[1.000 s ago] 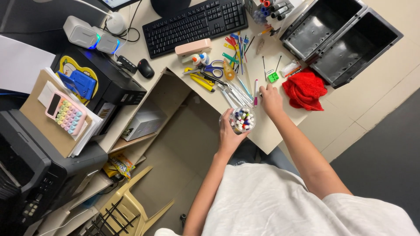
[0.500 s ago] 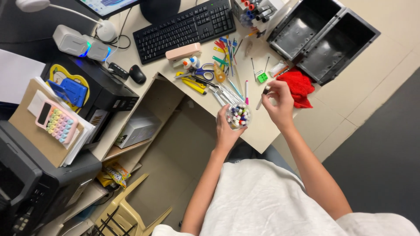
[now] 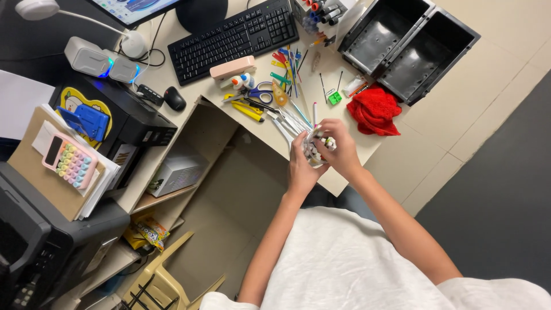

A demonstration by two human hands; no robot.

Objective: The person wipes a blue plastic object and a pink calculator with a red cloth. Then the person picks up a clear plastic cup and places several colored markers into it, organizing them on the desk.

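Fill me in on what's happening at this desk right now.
A person in a white shirt holds a bundle of markers between both hands at the near edge of the desk. The left hand grips it from below, and the right hand closes over its top. Loose pens, scissors and a yellow cutter lie scattered just beyond, with a red cloth and two empty black bins to the right.
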